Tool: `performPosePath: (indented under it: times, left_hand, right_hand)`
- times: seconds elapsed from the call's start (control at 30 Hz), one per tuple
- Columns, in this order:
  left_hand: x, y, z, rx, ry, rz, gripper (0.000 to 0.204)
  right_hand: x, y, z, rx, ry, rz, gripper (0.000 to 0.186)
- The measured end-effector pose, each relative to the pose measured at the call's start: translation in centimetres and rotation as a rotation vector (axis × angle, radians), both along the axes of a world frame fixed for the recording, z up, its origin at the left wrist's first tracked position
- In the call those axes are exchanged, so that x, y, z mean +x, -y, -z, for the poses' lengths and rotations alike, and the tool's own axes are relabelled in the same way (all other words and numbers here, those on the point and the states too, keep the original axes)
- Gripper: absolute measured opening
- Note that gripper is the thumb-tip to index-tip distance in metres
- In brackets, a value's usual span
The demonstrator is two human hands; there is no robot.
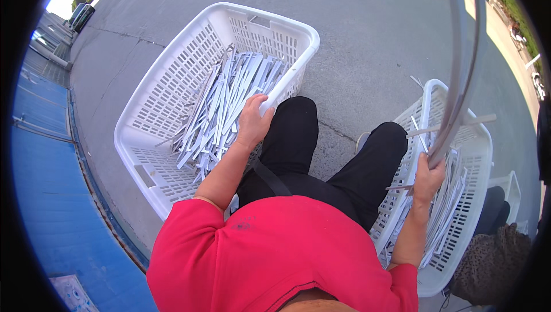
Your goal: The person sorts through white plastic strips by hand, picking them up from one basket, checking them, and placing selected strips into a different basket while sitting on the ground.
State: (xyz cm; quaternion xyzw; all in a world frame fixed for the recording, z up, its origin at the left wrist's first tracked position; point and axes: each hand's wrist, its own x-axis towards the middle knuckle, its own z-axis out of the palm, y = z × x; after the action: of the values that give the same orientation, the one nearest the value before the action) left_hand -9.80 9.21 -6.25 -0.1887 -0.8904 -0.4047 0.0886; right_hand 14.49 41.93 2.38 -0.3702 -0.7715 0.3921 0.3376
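My right hand (429, 181) is closed around a bundle of long, thin grey strips (453, 105). They rise out of the fist and bow toward the upper right, above the right-hand white plastic basket (479, 197). My left hand (252, 121) is at the near side of the larger white basket (150, 91) on my left, with thumb and fingers apart. It hovers over or touches a heap of flat white and pale-grey strips (221, 120); actual contact cannot be made out. More loose strips (445, 209) lie in the right-hand basket, partly hidden by my forearm.
My black-trousered legs (293, 134) stand between the two baskets on grey concrete (356, 36). A blue metal wall (51, 168) runs along the left. At the lower right are a dark patterned bundle (493, 266) and another white crate (511, 188). A dark car (82, 18) is far off.
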Motion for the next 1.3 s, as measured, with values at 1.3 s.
performPosePath:
  times: [1.3]
  left_hand:
    - [4.8, -3.8, 2.2, 0.996, 1.103, 0.569, 0.057]
  right_hand:
    - [-12.6, 15.4, 12.8, 0.124, 0.093, -0.747, 0.026]
